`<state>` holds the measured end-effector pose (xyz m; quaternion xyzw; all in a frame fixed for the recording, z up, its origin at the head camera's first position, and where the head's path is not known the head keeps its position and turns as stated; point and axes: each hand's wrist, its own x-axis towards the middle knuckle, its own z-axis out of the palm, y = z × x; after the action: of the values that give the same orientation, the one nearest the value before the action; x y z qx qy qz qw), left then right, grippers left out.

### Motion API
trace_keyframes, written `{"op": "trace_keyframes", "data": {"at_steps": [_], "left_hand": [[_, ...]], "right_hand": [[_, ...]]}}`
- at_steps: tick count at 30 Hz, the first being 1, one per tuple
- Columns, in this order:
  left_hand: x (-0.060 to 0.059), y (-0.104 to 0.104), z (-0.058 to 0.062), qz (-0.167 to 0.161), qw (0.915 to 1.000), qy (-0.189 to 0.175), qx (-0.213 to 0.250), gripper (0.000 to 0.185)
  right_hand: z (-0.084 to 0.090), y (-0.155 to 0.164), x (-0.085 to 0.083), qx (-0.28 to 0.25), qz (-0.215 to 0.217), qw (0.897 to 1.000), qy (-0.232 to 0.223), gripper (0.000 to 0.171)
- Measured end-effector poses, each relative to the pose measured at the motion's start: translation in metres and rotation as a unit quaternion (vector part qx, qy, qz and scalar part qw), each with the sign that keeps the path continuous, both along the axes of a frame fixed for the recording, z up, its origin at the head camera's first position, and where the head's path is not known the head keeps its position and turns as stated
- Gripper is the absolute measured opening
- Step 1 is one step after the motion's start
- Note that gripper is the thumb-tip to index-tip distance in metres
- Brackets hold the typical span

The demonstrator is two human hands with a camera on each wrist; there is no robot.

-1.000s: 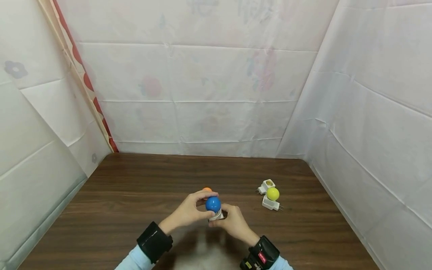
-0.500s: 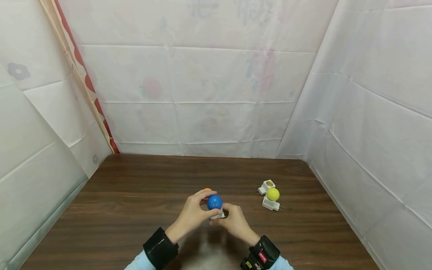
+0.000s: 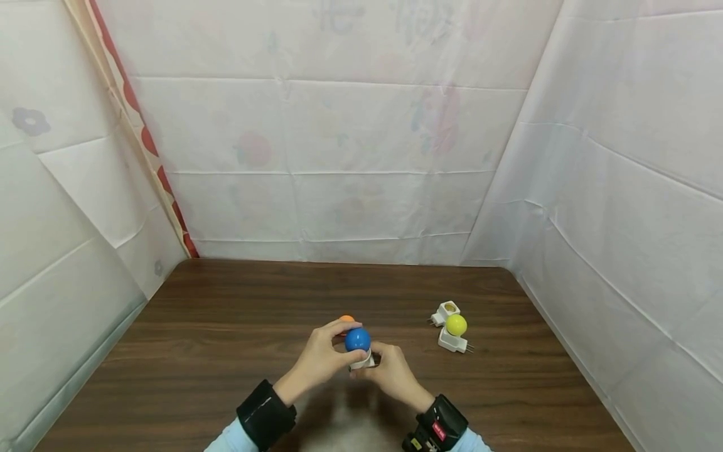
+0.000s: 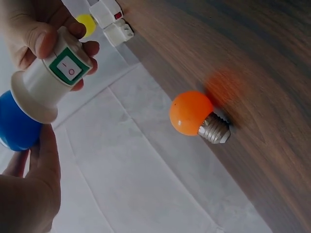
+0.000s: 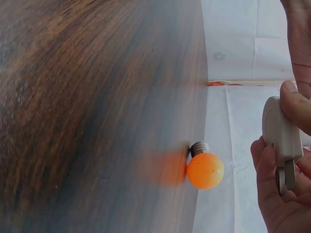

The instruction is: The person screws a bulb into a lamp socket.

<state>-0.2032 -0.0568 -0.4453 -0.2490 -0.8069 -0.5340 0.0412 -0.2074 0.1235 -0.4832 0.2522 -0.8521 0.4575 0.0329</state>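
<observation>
In the head view my left hand (image 3: pixel 321 361) pinches a round blue light bulb (image 3: pixel 358 339) between thumb and fingers. The bulb sits in the mouth of a white plug-in lamp socket (image 4: pixel 43 92), whose rocker switch with a green surround faces the left wrist camera. My right hand (image 3: pixel 393 375) grips the socket's body; its flat plug pins (image 5: pixel 285 177) stick out in the right wrist view. How far the bulb's thread goes into the socket is hidden. Behind my left fingers an orange bulb (image 4: pixel 191 113) lies on its side, its metal screw base showing.
On the right part of the brown wooden table (image 3: pixel 254 295) lie a white socket (image 3: pixel 445 312) with its round mouth visible and another socket (image 3: pixel 452 341) bearing a yellow bulb (image 3: pixel 456 324). White cloth sheets (image 3: pixel 350 207) surround the table's back and sides.
My left wrist has swung slightly to the right, and the left thumb sits further across the socket's rim below the blue bulb. My right hand has kept its place on the socket.
</observation>
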Motion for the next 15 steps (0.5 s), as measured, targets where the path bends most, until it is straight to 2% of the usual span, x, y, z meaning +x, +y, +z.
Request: {"op": "trace_keyframes", "data": {"at_steps": [3, 10, 15], "left_hand": [[-0.003, -0.003, 0.001, -0.022, 0.9997, -0.011, 0.0, 0.05], [-0.01, -0.014, 0.001, -0.106, 0.9936, -0.03, -0.024, 0.044], [-0.013, -0.018, 0.002, -0.144, 0.9879, -0.05, -0.031, 0.044]], "right_hand": [[0.0, 0.0, -0.001, -0.003, 0.007, 1.0, -0.006, 0.032], [-0.001, -0.001, 0.002, -0.019, 0.045, 0.998, -0.035, 0.031], [0.009, -0.004, 0.01, -0.025, 0.057, 0.997, -0.053, 0.031]]}}
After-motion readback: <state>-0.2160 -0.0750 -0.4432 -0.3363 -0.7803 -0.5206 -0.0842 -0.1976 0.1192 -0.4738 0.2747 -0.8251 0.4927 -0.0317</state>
